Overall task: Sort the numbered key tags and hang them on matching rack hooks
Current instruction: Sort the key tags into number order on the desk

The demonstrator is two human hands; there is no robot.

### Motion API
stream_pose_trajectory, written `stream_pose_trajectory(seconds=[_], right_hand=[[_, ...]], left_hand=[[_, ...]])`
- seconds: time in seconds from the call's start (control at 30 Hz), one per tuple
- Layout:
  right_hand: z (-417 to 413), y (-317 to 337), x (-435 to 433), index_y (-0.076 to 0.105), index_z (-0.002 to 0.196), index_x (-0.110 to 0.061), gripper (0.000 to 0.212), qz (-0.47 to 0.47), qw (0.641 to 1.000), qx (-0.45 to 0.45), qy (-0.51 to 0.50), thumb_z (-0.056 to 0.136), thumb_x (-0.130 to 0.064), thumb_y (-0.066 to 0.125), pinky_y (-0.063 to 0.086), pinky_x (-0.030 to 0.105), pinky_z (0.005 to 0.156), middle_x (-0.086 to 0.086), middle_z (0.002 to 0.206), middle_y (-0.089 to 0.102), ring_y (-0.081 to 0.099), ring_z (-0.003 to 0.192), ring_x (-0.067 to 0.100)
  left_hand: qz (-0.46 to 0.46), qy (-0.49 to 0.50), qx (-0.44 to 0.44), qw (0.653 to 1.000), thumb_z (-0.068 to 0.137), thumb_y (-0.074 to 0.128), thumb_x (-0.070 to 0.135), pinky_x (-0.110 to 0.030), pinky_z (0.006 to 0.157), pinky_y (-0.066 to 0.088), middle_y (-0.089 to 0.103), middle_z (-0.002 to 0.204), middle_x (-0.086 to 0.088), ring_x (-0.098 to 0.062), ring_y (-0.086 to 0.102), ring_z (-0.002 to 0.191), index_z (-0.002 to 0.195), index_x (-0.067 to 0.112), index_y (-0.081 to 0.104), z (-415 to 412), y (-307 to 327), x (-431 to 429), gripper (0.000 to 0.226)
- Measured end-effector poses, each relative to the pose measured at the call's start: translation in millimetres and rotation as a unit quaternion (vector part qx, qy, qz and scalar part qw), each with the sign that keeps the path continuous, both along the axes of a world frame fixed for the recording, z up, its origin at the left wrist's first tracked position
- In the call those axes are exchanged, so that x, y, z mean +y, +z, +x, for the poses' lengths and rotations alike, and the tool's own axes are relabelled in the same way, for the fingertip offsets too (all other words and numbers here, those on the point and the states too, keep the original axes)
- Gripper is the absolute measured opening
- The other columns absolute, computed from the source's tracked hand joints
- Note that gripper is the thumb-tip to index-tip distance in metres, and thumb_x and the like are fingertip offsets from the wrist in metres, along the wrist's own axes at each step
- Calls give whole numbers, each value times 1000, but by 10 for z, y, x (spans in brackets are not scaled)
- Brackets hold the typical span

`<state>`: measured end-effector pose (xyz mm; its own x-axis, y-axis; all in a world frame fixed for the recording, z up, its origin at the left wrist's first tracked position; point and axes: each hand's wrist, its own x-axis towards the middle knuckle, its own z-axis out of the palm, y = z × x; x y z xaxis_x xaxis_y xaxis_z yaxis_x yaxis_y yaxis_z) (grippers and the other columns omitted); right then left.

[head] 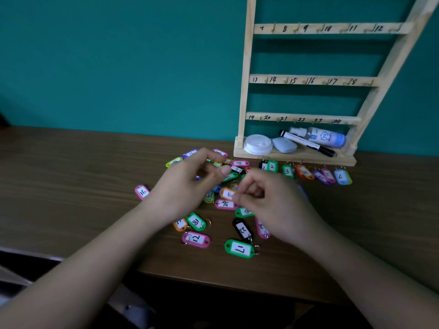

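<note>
Now, right fingers (240,198): curled, the tips pinching the near edge of the orange tag (226,193).
Right hand (268,203): low over the middle of the pile, back turned up, covering several tags.
Orange tag: in the pile's centre, just above the pink 24 (225,204); whether it is lifted off the table cannot be told.
Left fingers (209,154): curled, with the thumb (224,170) stretched across towards them; whether they hold anything cannot be told.
Left hand (187,186): just beside the right hand, over the pile's left half.
Loose tags (240,163): scattered on the table (71,186) round both hands. Readable ones are the pink 16 (142,192) at far left and, nearer the person, the green 18 (195,222), pink 12 (196,239), a black tag (242,230) and the green 17 (240,249).
Sorted row: green 2 (272,166), green 3 (287,171), orange 4 (305,172) and blue 6 (340,176), rings up against the front edge of the rack base.
Rack (313,80): wooden, upright against the teal wall (118,55); its bars carry small hooks and are marked 7 to 12, 13 to 18 and 19 to 24.
Rack base: holds a white lid (257,144), a pale rounded object (284,144), a marker (307,143) and a spray bottle (325,136) lying on its side.
</note>
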<state>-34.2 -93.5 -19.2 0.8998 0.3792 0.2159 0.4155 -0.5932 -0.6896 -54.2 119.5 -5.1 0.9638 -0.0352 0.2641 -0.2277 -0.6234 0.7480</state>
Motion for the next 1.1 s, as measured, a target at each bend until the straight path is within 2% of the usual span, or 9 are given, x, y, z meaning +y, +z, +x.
stream_pose_trajectory(seconds=[0.1, 0.2, 0.33, 0.4, 0.5, 0.63, 0.83, 0.93, 1.1], right_hand=[[96, 76, -147, 71, 91, -33, 12, 60, 997, 28, -34, 90, -40, 81, 54, 28, 76, -12, 87, 74, 68, 85, -2], [136, 95, -249, 74, 93, -29, 10, 123, 990, 65, -38, 91, -37, 81, 57, 38, 84, -9, 89, 77, 72, 88, 4], [171, 157, -397, 76, 97, -29, 6, 127, 989, 75, -8, 96, -35, 77, 57, 34, 83, -12, 91, 79, 73, 88, 2], [189, 198, -479, 77, 97, -30, 3, 117, 990, 75, 11, 95, -31, 77, 56, 29, 80, -12, 93, 79, 73, 89, 3], [240, 247, -597, 78, 96, -27, 6, 102, 993, 54, 24, 93, -23, 80, 60, 31, 81, -9, 92, 78, 74, 88, 6], [369, 276, -799, 79, 96, -27, 7, 78, 995, 56, -27, 91, -22, 82, 59, 26, 77, -10, 88, 79, 74, 85, 2], [515, 131, -923, 74, 99, -32, 8, -8, 991, 46, -124, 93, -31, 80, 46, 24, 65, -9, 88, 76, 69, 83, 0], [522, 86, -888, 73, 101, -31, 10, -46, 991, 39, -122, 93, -31, 80, 53, 26, 69, -8, 88, 74, 69, 84, 3], [532, 36, -874, 73, 105, -31, 15, -83, 988, 44, -120, 93, -31, 81, 59, 29, 75, -9, 87, 75, 70, 82, 2]], left_hand=[[-49, -32, 25, 998, 96, 70, 46, -35, 90, 58, 79, 92, 14, -6, 74, 92, 116, 32, 66, -29, -5, -168, 25], [-105, -30, 8, 994, 96, 75, 35, -48, 88, 59, 80, 88, 5, -16, 76, 88, 108, 28, 70, -23, -31, -307, 15], [-171, -12, -19, 985, 98, 75, 20, -38, 82, 61, 79, 85, 0, -18, 76, 84, 101, 19, 74, 5, -52, -485, 4], [-153, -3, -33, 988, 98, 75, 19, -30, 77, 57, 77, 83, 2, -16, 74, 81, 99, 23, 75, 34, -81, -564, 4], [-106, -1, -45, 993, 96, 77, 24, -24, 72, 53, 75, 81, 6, -11, 71, 79, 98, 29, 76, 84, -100, -652, 5], [-55, 0, -34, 998, 95, 77, 29, -11, 64, 44, 73, 81, 9, -7, 67, 76, 99, 30, 78, 147, -66, -686, 4], [2, 7, -30, 1000, 97, 75, 25, -12, 67, 45, 73, 82, 14, -4, 67, 83, 94, 32, 78, 181, -98, -640, 8], [26, 6, -35, 999, 98, 73, 25, -10, 68, 44, 74, 83, 15, 0, 67, 85, 95, 31, 78, 163, -81, -603, 8], [21, 8, -29, 999, 104, 62, 28, -20, 65, 47, 76, 86, 18, 1, 65, 74, 94, 32, 74, 166, -47, -484, 16]])
